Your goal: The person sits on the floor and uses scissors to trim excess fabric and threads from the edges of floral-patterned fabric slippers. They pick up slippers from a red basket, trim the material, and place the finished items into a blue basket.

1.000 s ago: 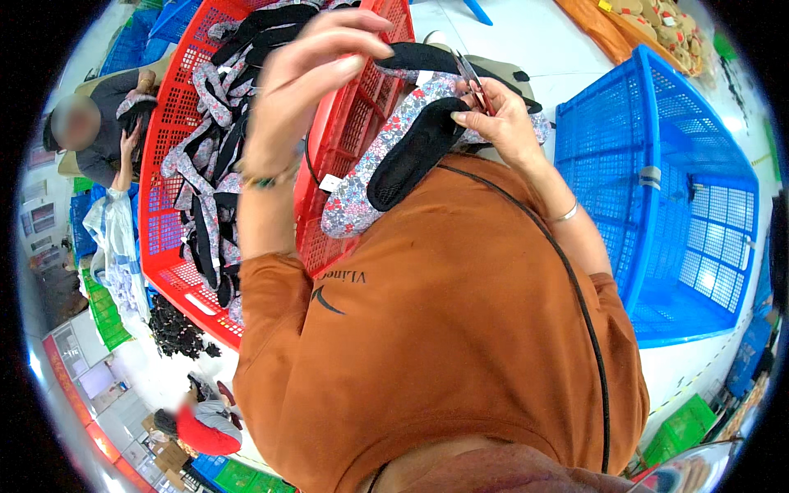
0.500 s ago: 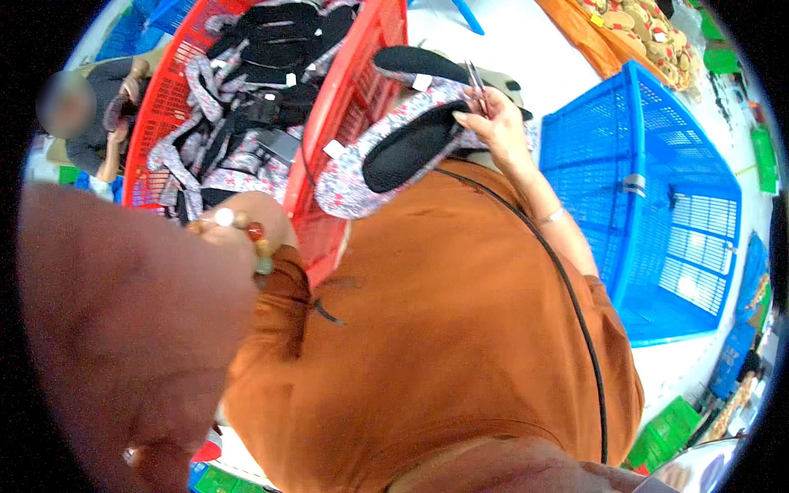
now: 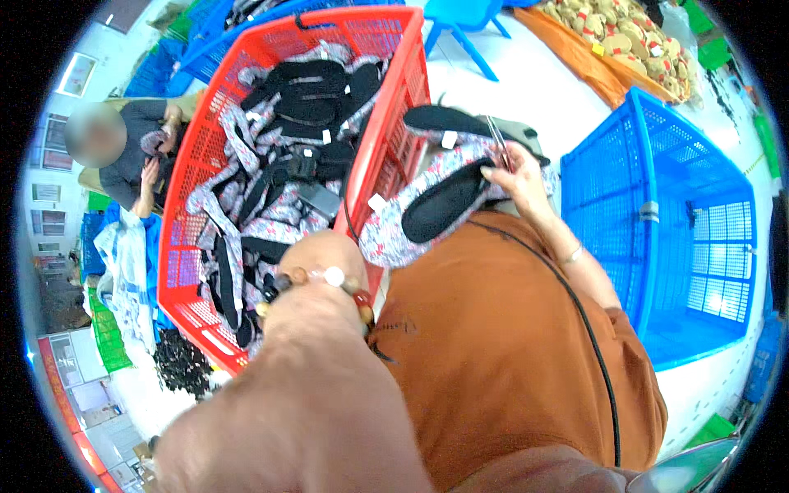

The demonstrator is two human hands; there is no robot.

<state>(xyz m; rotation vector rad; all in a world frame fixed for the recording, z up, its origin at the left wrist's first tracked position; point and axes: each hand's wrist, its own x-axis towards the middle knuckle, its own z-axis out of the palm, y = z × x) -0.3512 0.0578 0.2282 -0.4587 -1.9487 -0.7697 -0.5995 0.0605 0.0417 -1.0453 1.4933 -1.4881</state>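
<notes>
My right hand is closed round a thin two-bladed metal tool, its points upward; it resembles thread snips. The thumb of that hand rests at the edge of a floral slipper with a black insole, which lies against my lap. Behind it is another slipper with a black sole and a white tag. My left hand, with a bead bracelet at its wrist, is at the near side of the red basket, by the heaped floral slippers. Its fingers are hidden behind the hand.
A large blue basket stands at the right. Beyond are a blue stool and beige slippers on orange sheeting. At left, another person sits handling something. A black cord crosses my shirt.
The view has shifted, so the basket, slippers and my lap appear further right and lower. My left forearm shows more fully. My right hand keeps its hold on the metal tool beside the slipper.
</notes>
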